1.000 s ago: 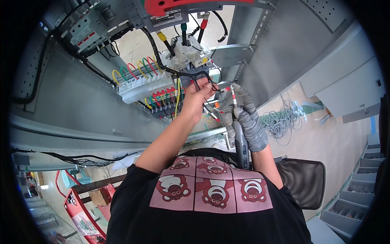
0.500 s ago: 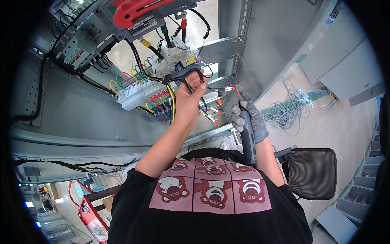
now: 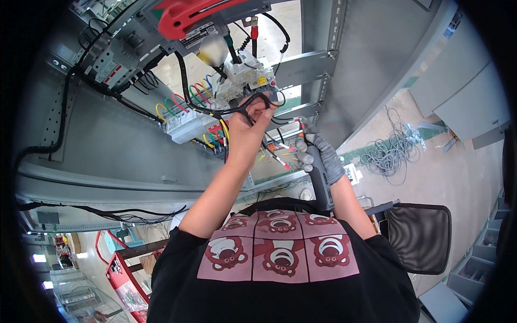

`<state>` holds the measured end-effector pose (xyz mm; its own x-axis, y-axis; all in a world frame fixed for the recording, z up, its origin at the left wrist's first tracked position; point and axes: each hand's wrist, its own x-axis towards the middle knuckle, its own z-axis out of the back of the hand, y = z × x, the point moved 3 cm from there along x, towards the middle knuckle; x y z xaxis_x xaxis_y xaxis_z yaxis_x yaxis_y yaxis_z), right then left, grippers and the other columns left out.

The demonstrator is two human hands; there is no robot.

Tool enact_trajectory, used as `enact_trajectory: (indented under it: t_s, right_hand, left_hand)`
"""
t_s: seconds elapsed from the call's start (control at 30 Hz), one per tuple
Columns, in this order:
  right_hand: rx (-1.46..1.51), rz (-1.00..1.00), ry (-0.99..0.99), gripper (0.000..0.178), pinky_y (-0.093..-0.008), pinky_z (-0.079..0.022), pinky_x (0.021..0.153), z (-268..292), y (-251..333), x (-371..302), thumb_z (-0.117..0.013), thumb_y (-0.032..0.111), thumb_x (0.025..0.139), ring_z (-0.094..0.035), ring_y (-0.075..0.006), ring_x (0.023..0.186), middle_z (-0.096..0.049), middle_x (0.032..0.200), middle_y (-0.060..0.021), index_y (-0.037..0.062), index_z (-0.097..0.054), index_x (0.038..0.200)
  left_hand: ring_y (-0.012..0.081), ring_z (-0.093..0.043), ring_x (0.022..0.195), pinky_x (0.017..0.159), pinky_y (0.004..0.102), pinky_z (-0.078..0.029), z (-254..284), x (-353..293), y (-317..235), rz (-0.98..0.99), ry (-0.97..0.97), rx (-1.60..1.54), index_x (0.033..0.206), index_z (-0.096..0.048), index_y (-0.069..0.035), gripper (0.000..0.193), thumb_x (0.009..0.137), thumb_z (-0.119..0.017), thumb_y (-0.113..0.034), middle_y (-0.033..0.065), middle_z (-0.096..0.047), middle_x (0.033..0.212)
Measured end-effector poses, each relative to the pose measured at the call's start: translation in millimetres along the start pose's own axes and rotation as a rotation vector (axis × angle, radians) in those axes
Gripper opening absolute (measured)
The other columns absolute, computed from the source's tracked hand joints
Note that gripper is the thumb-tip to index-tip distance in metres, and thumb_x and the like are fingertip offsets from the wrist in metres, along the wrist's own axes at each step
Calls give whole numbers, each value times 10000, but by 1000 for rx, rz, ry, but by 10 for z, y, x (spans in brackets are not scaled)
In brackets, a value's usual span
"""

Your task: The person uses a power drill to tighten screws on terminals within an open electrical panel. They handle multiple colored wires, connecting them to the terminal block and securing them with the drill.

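A grey metal cabinet was seen across the upper half, its interior fitted with electrical devices and wiring. At 8 o'clock, a red cart was loaded with clear-wrapped material. At 4 o'clock, small parts, too small to be identified, were held in grey bins. A cable heap was spread on the floor at 3 o'clock. Inside the cabinet, a red-handled switch unit was mounted at 11 o'clock, and a white breaker row, looped with coloured wires, at 10 o'clock. The black wire bundle, at 11 o'clock, was pinched by the bare left hand. Between 3 and 4 o'clock, a dark power tool was gripped in the gloved right hand. Red-tipped wire ends were left hanging between the hands.
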<state>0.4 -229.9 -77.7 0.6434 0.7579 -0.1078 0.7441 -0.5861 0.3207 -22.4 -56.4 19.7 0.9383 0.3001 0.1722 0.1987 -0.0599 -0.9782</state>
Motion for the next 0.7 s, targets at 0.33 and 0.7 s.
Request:
enact_trajectory:
  t_s: [0.33, 0.7]
  right_hand:
    - [-300, 118, -164, 538, -312, -466, 353, -88, 149, -324, -482, 123, 946, -555, -195, 465, -575, 770, -119, 221, -308, 1445]
    - [-549, 146, -217, 539, -257, -498, 469, -122, 151, -338, -438, 49, 919, -570, -141, 541, -592, 768, -93, 169, -350, 1437]
  left_hand:
    - [129, -645, 841, 721, 258, -507, -218, -262, 688, 441, -160, -213, 1138, -564, -16, 233, 941, -601, -135, 70, -652, 969]
    - [165, -682, 817, 716, 279, -573, -206, -229, 774, 436, -165, -301, 1162, -580, -24, 232, 942, -599, -96, 113, -670, 955]
